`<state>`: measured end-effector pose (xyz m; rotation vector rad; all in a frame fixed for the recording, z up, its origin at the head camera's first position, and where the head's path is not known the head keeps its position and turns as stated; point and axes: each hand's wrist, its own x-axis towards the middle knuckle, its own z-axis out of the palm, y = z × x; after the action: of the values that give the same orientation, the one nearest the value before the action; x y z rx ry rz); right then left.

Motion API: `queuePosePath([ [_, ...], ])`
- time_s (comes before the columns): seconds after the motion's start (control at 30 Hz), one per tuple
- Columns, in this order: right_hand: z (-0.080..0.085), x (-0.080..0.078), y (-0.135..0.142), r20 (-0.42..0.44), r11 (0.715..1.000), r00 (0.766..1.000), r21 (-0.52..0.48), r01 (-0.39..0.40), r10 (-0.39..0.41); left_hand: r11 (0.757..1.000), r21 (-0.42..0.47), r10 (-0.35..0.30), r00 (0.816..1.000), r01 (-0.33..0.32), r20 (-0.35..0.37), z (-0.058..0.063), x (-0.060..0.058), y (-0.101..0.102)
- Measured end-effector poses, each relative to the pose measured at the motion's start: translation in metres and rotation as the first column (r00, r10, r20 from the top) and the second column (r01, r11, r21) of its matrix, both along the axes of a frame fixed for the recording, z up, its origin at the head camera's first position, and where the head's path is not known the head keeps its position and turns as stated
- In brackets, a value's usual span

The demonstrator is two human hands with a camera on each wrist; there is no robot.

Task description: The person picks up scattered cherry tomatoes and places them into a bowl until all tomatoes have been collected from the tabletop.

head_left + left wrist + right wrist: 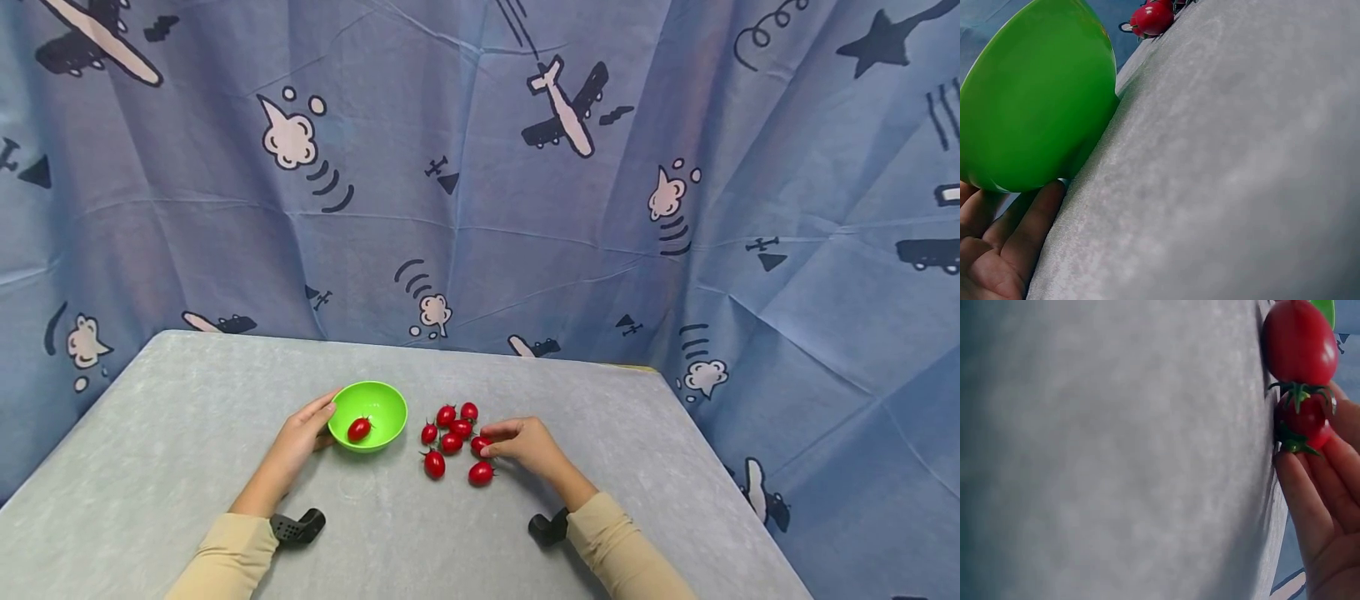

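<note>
A bright green bowl (386, 410) stands on the table with one red cherry tomato (359, 429) inside. My left hand (302, 427) rests against the bowl's left side; in the left wrist view its fairly straight fingers (1035, 215) reach the outer wall low down. To the right of the bowl lies a loose group of cherry tomatoes (451, 442), some with green stalks. At the group's right edge my right hand (528, 443) pinches a cherry tomato (478, 446) between thumb and fingers. Another tomato (1300, 344) sits close to the pinched one in the right wrist view.
A pale grey cloth covers the table (405, 533). Behind it and along the right hangs a blue curtain (480, 250) printed with planes and clouds. Black camera mounts (298, 527) sit on both wrists, below beige sleeves. One tomato (481, 473) lies just in front of the right hand.
</note>
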<state>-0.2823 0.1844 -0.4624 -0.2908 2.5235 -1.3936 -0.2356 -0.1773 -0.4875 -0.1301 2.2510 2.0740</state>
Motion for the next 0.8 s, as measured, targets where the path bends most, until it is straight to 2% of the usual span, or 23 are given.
queuePosePath([
  [0.17, -0.002, -0.001, 0.001, -0.007, 1.0, 1.0, -0.002, -0.006, 0.006, 1.0, 0.018, 0.005, 1.0, -0.005, -0.001, 0.0, -0.001, -0.001],
  [0.33, 0.0, 0.0, -0.001, -0.017, 1.0, 1.0, 0.014, 0.026, -0.026, 1.0, 0.027, 0.004, 1.0, -0.004, 0.004, 0.0, -0.001, -0.001],
  [0.57, 0.013, -0.005, -0.008, -0.031, 0.996, 0.995, 0.014, 0.09, -0.09, 1.0, 0.028, -0.003, 1.0, 0.003, 0.014, 0.0, -0.001, -0.001],
  [0.8, 0.027, -0.006, -0.02, -0.054, 0.998, 0.996, 0.02, 0.067, -0.065, 0.999, 0.044, 0.006, 1.0, -0.006, -0.004, 0.0, -0.001, 0.0],
])
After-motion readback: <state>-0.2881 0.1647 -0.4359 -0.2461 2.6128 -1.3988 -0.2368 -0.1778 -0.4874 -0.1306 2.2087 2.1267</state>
